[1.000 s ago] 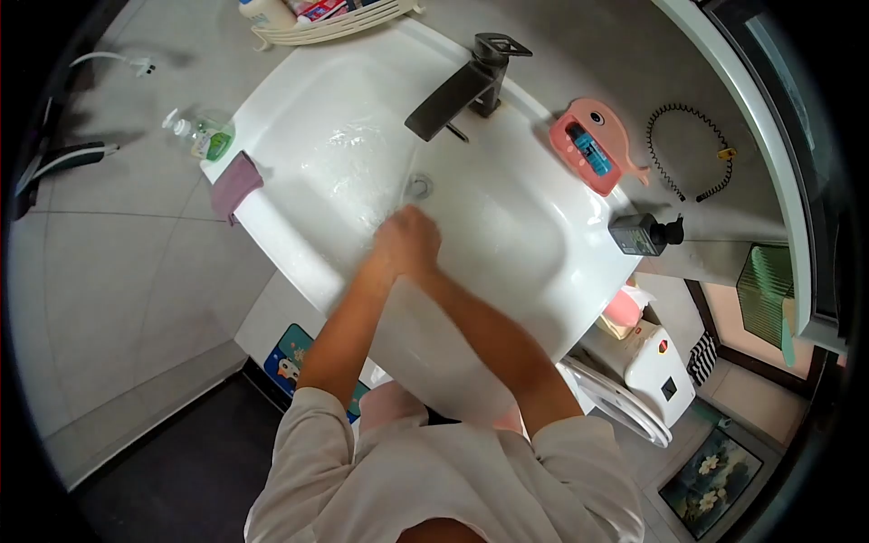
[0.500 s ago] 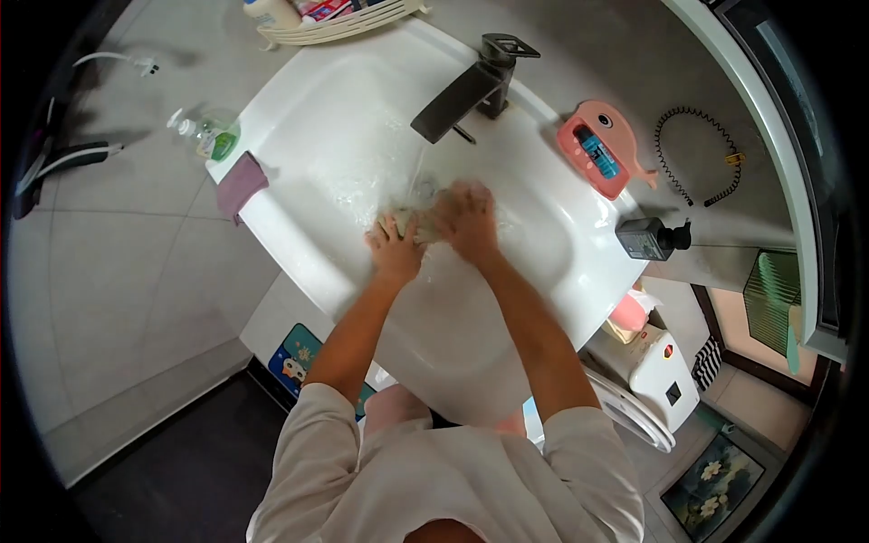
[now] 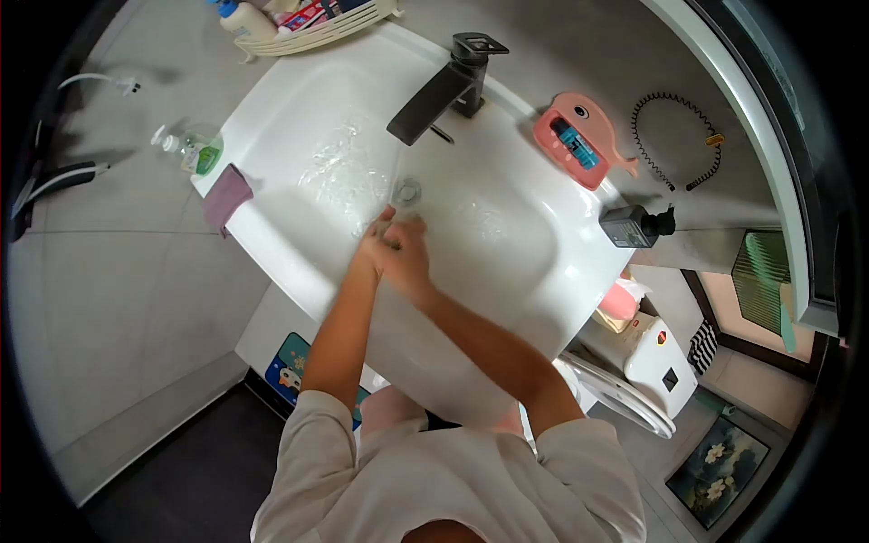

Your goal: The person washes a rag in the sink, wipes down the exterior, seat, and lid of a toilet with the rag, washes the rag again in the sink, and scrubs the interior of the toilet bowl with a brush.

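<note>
My left hand (image 3: pixel 369 242) and my right hand (image 3: pixel 406 255) press together over the near part of a white washbasin (image 3: pixel 493 271). Both are closed round a wet, pale greenish cloth (image 3: pixel 386 237); only a sliver of it shows between the fingers, and the rest is hidden. Just beyond the hands lies the round drain (image 3: pixel 408 192). The dark faucet (image 3: pixel 434 101) reaches over the basin, with a thin stream of water falling from it. Rippling water (image 3: pixel 344 172) lies on the basin floor left of the drain.
A purple cloth (image 3: pixel 228 195) drapes over the left rim near a clear pump bottle (image 3: pixel 201 154). On the right rim stand a pink whale-shaped holder (image 3: pixel 588 167) and a dark pump bottle (image 3: pixel 634 226). A cream rack (image 3: pixel 317 36) with toiletries sits at the back left.
Both hands have drawn toward me and closed together, bunching the pale cloth that lay between them under the faucet. The drain is now uncovered, and the view has shifted slightly.
</note>
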Demonstrator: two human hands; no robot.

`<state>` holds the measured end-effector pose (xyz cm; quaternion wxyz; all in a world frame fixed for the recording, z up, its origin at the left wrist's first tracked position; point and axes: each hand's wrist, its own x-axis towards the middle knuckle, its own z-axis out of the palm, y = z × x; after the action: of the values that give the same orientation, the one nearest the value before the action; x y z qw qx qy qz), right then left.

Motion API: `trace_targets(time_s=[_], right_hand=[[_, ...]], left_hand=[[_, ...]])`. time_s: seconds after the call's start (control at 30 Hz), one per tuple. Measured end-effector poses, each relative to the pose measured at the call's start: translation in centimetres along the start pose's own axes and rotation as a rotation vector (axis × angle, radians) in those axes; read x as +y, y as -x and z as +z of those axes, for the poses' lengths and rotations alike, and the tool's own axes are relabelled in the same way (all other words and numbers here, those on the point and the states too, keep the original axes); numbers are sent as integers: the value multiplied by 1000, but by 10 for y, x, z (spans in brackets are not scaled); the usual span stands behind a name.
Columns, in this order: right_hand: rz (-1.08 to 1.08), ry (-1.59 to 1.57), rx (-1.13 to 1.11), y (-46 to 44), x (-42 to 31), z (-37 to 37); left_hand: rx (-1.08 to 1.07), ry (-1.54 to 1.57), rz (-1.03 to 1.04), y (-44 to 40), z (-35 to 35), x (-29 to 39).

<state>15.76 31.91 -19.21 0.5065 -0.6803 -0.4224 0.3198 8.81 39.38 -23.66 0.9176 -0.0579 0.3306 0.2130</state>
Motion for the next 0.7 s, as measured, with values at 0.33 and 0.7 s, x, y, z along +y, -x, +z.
trace_targets(time_s=[0.33, 0.7], right_hand=[[34, 436, 26, -82, 35, -50], [-334, 1156, -220, -32, 90, -72]], left_hand=[[393, -312, 354, -3, 33, -50], [690, -2515, 512, 10, -9, -48]])
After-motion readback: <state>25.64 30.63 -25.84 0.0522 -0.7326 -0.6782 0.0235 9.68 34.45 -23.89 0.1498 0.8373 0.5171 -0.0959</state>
